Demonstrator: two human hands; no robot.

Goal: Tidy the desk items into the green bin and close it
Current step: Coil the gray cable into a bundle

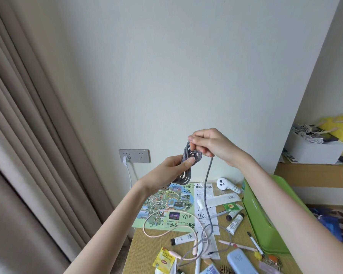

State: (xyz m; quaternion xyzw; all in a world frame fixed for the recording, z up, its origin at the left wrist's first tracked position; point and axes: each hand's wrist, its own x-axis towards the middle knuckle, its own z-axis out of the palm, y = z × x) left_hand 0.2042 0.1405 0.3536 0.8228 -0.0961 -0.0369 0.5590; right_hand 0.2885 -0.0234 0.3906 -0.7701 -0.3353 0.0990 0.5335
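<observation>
A grey braided cable is held up in front of the wall, partly wound into loops. My left hand grips the bundle of loops. My right hand pinches the cable just above the bundle, and the loose end hangs down to the desk. The green bin lies at the desk's right side, partly hidden by my right forearm. On the wooden desk lie a pink cable, small tubes, pens, a blue case and tea sachets.
A printed map with handwriting and paper slips cover the desk's back. A white handheld device lies near the wall. A white plug sits in the wall socket. Curtains hang at left. A shelf at right holds a white box.
</observation>
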